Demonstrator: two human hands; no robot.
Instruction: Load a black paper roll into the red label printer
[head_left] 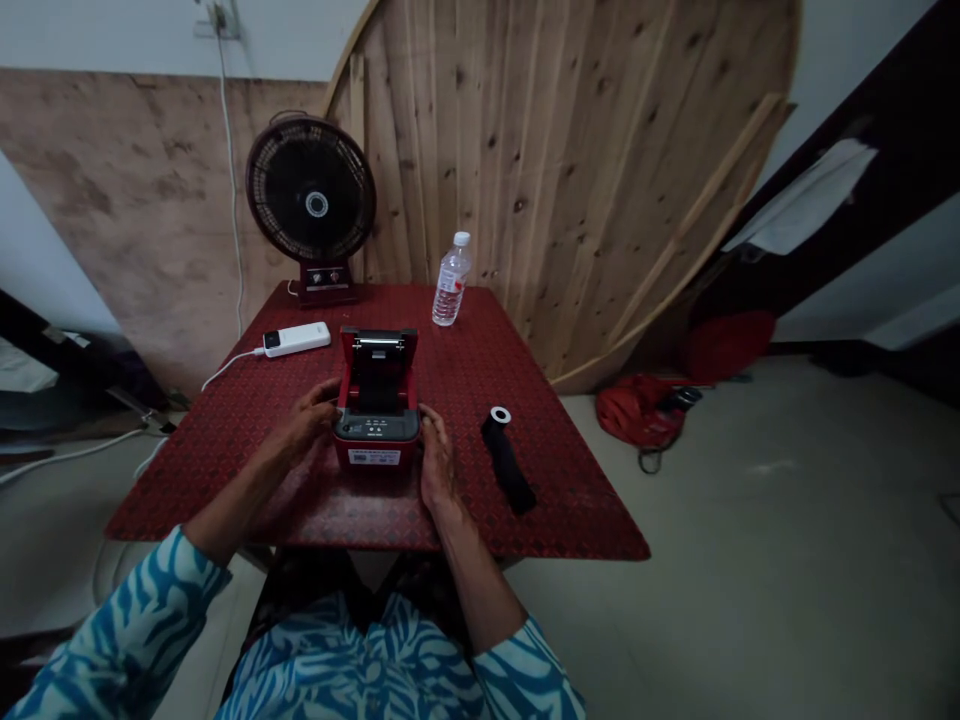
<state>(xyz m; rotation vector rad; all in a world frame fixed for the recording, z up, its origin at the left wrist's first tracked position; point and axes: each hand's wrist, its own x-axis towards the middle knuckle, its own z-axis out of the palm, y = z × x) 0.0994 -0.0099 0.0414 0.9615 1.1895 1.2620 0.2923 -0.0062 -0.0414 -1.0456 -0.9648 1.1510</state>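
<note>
From here I can see the red device (375,440) on the tabletop, lid tipped up and open, the left hand (311,418) and right hand (437,455) clasping its two sides. Just beyond it to the left lies a white power bank (297,339), its cable (229,366) trailing over the table edge. Farther behind the device on that side stands a dark round fan (311,200); behind it to the right, a clear bottle (451,285) stands upright, white cap on. Right of the device, near the right hand, a black strip (510,470) runs from a small white ring (500,414). Under it all is a red patterned table (480,380). A big wooden panel (540,170) rises behind, and a red bag (641,412) slumps on the pale floor (765,560), well to the device's right.
</note>
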